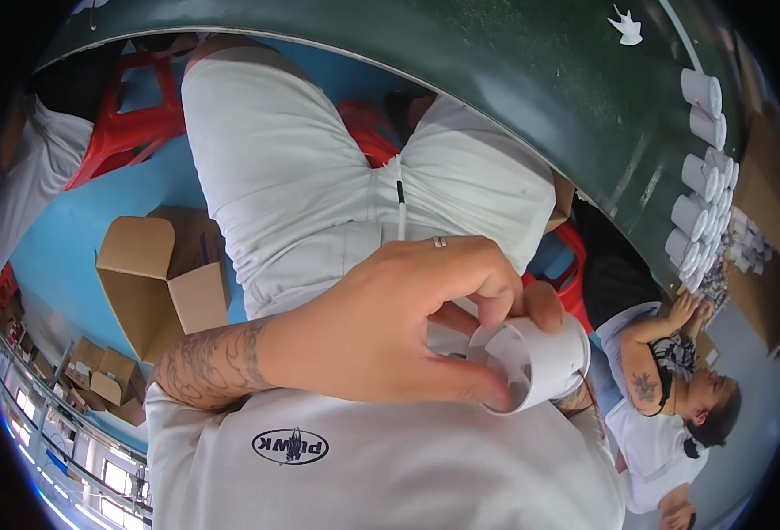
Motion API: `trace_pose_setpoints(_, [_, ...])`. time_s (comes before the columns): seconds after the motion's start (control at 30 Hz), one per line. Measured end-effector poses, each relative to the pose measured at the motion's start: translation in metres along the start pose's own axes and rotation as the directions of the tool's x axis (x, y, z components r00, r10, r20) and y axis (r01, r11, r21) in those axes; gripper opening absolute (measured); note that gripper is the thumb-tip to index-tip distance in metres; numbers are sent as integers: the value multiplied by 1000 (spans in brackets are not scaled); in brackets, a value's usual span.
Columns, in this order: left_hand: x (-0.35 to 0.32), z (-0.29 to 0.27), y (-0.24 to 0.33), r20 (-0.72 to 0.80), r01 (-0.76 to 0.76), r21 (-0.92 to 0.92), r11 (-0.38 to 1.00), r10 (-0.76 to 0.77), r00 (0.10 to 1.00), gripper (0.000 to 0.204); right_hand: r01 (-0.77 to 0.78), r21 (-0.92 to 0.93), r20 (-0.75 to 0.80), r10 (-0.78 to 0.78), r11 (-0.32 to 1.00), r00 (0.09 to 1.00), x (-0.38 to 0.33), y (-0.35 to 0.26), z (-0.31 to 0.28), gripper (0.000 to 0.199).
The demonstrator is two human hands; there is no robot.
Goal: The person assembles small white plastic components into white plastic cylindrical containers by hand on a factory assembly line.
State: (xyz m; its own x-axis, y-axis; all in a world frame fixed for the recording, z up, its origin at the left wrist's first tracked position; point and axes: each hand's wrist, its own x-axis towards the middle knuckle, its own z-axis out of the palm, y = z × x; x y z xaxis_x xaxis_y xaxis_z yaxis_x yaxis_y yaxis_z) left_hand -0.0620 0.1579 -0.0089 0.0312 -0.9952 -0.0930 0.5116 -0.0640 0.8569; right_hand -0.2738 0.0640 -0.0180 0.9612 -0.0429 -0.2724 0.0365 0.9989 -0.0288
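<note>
A short white round plastic cup (559, 358), tilted with its open end toward my left hand, is held in front of my chest. My left hand (416, 322) reaches across from the left, a ring on one finger. Its thumb goes into the cup's mouth and a forefinger bends over the rim, so the hand is closed on it. Behind the cup most of my right hand is hidden; a fingertip that seems to be its own (544, 306) presses on the cup's upper side. A thin dark wire (591, 389) shows beside the cup.
Along the dark green table (531, 62) stand several white cups (695, 172) in rows, with a white bird-shaped piece (626, 26). An open cardboard box (156, 278) sits on the blue floor at left. At right a co-worker (664, 389) handles small parts; red stools (138, 115) stand around.
</note>
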Motion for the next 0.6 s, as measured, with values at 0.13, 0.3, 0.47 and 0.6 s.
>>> trace_pose_setpoints(0.13, [6,-1,7,13,-81,191,978,80,997,30,-248,522,-85,339,816,937,5,-11,-17,46])
trace_pose_setpoints(0.3, [1,3,1,-36,-239,348,906,267,963,33,-69,431,-183,162,900,970,-4,4,-12,44])
trace_pose_setpoints(0.47, [-3,-3,1,-56,-131,238,962,148,987,27,61,-345,-200,-137,937,970,-27,-1,-26,35])
trace_pose_setpoints(0.6, [-3,-6,-4,42,6,-109,994,-2,999,19,-78,-464,-209,-24,882,978,-36,-4,-34,37])
